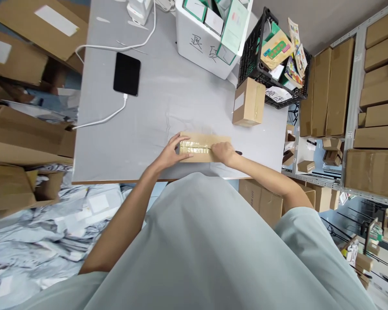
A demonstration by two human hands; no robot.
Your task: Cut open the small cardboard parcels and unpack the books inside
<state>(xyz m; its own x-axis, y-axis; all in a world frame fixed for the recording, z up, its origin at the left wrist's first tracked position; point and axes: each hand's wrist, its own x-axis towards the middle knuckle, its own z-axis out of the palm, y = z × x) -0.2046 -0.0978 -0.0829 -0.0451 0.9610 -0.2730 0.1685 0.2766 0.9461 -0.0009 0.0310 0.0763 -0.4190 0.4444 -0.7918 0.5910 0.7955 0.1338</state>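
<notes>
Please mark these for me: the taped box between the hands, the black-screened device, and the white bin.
Taped box [198, 149]: head view, on the shiny tape on its upper side.
Black-screened device [127, 74]: head view, middle of its screen.
White bin [205, 56]: head view, on its handwritten-on wall.

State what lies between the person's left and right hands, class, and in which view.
A taped cardboard box lies between the left hand and the right hand, seen in the head view.

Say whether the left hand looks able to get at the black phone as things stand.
Probably yes, if the left hand lets go of the taped cardboard box: just gray tabletop separates it from the black phone, whose white cable curves off leftward.
</notes>
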